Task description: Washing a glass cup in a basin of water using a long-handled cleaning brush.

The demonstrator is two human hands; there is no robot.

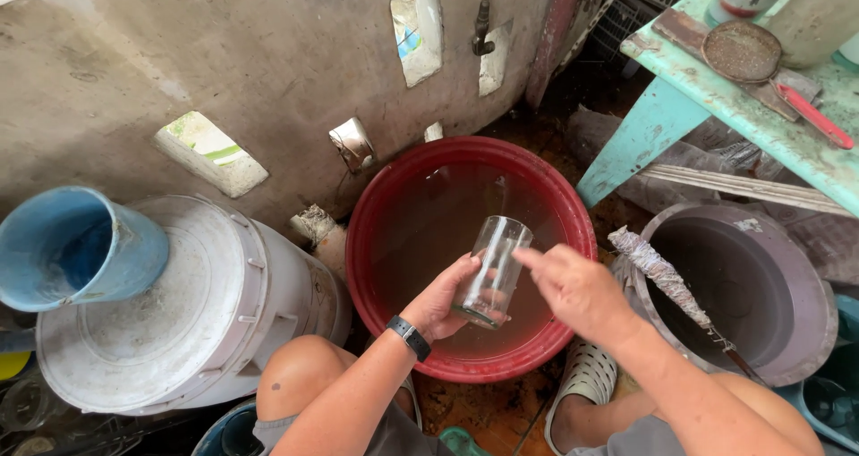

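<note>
A left hand (445, 297) grips a clear, smooth drinking glass (491, 271) (tilted) over a round red plastic basin (385, 214) of water; right hand (577, 288) fingers curl loosely against its rim.

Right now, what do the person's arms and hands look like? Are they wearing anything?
Both arms are bare, with no sleeves and no gloves. The left hand has a black band, like a watch or fitness tracker, on its wrist. The right hand wears nothing, with no rings showing.

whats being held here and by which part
The left hand holds a clear drinking glass by its lower side near the base; the right hand touches its upper side.
</note>
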